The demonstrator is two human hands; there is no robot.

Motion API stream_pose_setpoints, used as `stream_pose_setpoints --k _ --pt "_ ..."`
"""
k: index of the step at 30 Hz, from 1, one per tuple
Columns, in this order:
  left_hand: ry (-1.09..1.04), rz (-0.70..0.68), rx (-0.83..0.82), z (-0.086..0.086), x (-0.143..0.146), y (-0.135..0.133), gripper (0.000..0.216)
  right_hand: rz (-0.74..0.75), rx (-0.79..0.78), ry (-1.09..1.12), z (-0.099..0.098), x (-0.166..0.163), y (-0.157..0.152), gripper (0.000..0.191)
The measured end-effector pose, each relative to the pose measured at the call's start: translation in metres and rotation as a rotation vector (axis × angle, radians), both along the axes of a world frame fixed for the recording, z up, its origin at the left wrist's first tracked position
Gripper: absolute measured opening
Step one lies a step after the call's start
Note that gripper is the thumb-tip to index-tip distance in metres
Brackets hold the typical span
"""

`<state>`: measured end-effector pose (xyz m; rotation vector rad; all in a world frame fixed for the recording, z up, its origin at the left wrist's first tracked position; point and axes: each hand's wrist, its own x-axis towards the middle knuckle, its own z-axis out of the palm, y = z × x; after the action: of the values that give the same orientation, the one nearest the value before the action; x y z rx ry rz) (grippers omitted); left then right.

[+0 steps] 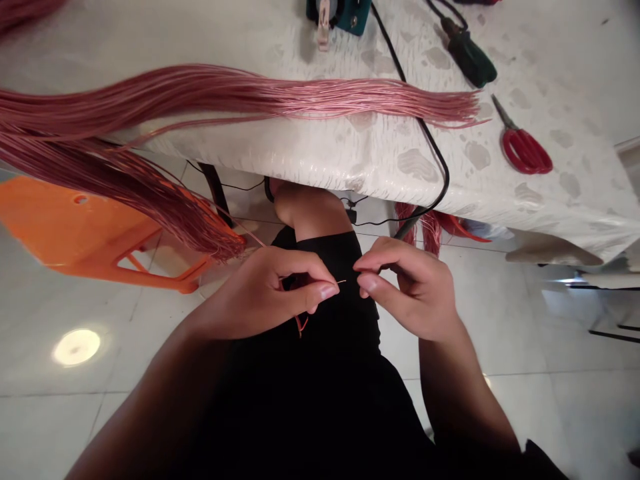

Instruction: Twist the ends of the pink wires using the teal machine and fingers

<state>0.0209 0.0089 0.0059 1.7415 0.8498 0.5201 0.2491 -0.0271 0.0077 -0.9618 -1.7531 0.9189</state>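
- Left hand [273, 291]: fingers clamped on a thin wire [343, 281].
- Right hand [420, 288]: fingers slightly apart, just right of its tip.
- Pink strands [240, 97] lie on the far worktop [320, 157].

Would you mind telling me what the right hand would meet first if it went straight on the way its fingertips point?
Most likely the thin wire end poking out of the left hand, across a gap, though depth is unclear.

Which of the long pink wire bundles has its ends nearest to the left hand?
The hanging bundle, over the orange stool; the other bundle lies on the table, ends near the scissors.
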Motion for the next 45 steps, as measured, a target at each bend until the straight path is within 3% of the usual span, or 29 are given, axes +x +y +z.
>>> stream_pose_setpoints --k 3,10,15,22,30,38,45 --pt "-0.001 -0.003 -0.017 0.001 0.0 -0.001 0.016 0.041 -0.011 -0.057 -0.001 -0.004 -0.003 0.012" --pt "-0.006 -0.01 -0.026 0.002 0.002 -0.003 0.017 0.095 -0.06 -0.108 0.001 -0.003 -0.004 0.003" --pt "-0.005 -0.014 -0.018 0.002 0.001 -0.003 0.014 0.065 -0.097 -0.097 0.0 0.003 -0.004 0.003" --pt "-0.037 0.016 -0.062 0.0 0.002 -0.006 0.018 0.106 -0.002 -0.121 0.003 -0.001 -0.005 0.021" --pt "-0.07 -0.071 -0.137 -0.002 0.001 -0.004 0.029 0.168 0.237 -0.4 0.01 0.0 -0.003 0.015" --pt "-0.181 -0.161 -0.243 -0.007 0.002 -0.005 0.025 0.242 0.234 -0.44 0.017 0.006 0.001 0.008" --pt "-0.132 -0.102 -0.2 -0.006 0.004 -0.005 0.024 0.229 0.273 -0.596 0.021 0.004 0.002 0.011"
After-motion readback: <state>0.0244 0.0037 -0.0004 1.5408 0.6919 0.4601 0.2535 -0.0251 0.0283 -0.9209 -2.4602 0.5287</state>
